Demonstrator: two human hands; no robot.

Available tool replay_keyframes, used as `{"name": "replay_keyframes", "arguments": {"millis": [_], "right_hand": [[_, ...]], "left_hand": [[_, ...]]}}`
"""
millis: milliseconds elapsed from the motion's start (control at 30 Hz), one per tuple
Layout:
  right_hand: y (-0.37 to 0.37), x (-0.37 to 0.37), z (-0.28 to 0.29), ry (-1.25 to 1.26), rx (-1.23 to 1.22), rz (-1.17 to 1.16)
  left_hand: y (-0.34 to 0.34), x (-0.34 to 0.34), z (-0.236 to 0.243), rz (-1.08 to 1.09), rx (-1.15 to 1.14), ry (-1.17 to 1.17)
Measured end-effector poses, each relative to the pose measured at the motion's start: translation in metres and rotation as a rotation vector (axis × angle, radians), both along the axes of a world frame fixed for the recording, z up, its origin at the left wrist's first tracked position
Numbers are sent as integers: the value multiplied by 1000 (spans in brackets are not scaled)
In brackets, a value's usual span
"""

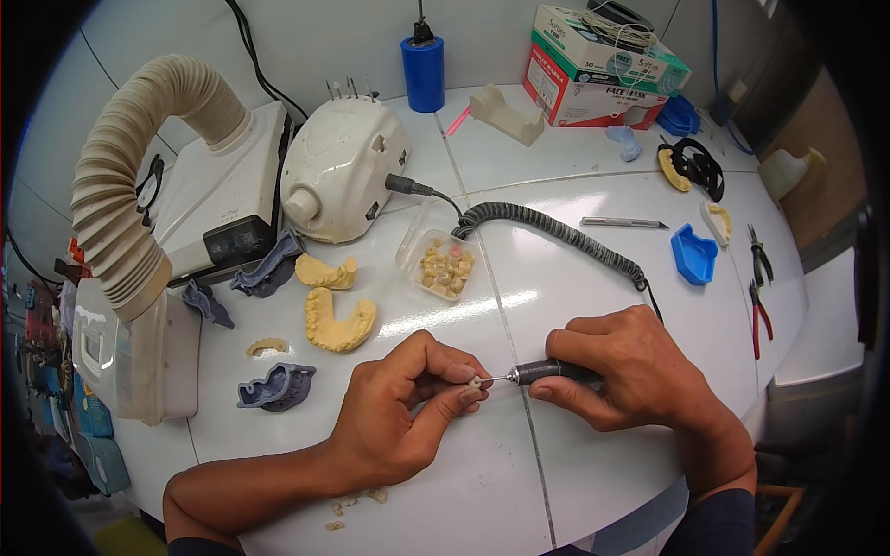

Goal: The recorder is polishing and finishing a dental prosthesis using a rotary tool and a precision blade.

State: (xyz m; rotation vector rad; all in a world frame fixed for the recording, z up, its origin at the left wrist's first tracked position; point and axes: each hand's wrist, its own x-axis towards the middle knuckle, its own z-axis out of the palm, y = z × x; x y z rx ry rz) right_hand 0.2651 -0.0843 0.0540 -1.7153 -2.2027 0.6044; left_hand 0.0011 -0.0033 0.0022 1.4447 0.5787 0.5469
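Between the thumb and fingertips of my left hand [408, 403] is a small ivory-coloured dental crown [476, 382], mostly covered by the fingers. My right hand [616, 366] is wrapped round a dark rotary handpiece [538, 372], held nearly level. Its thin metal bur [498, 379] points left and meets the crown or lies right against it. From behind the right hand a coiled grey cord [556, 227] runs back to a white control unit [343, 162]. Beyond my hands stands an open clear box [447, 269] of tooth-coloured pieces.
Yellow dental models [338, 320] and a grey model [276, 386] lie left of my hands. A ribbed suction hose [120, 213] arches over a clear-lidded bin [139, 357]. At right are a blue tray [694, 255], red pliers [760, 320] and a knife [624, 222]. Small fragments [348, 505] lie near my left forearm.
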Motion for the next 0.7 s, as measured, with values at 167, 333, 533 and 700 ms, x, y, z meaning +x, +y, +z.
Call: {"name": "replay_keyframes", "arguments": {"millis": [167, 333, 533, 700], "right_hand": [[0, 0, 1, -7, 1, -1], [0, 0, 0, 8, 7, 6], [0, 1, -3, -1, 22, 7], [0, 0, -2, -6, 8, 12]], "left_hand": [[1, -1, -1, -5, 28, 7], [1, -1, -1, -32, 29, 3], [1, -3, -1, -54, 27, 15], [1, -3, 0, -55, 15, 25]]}}
